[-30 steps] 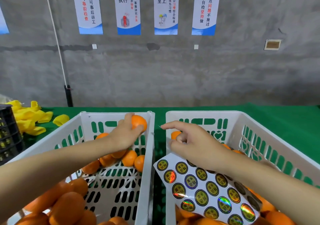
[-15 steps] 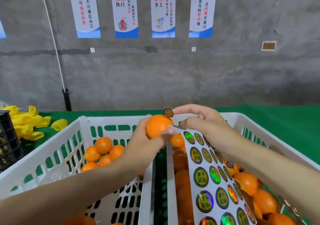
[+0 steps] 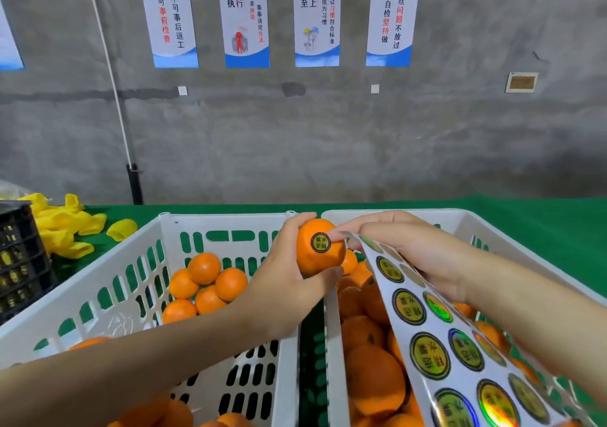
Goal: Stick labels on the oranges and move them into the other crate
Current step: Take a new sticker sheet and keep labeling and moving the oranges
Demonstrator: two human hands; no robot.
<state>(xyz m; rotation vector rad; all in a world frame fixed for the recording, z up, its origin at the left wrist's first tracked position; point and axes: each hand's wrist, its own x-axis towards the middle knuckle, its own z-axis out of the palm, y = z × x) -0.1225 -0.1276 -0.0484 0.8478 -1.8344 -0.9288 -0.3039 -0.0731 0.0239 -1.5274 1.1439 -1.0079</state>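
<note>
My left hand grips an orange above the gap between the two white crates. A round gold-and-black label sits on the orange's near face. My right hand holds the label sheet, and a fingertip touches the orange at the label's right edge. The left crate holds a cluster of several oranges at its far end and more at its near edge. The right crate is packed with several oranges, partly hidden by the sheet.
Both crates stand on a green cloth. Yellow foam fruit nets lie at the far left beside a black crate. A grey wall with posters rises behind the table.
The label, held at my right fingertips just above the orange, is now stuck on the orange's face. My left hand kept holding the orange up between the crates.
</note>
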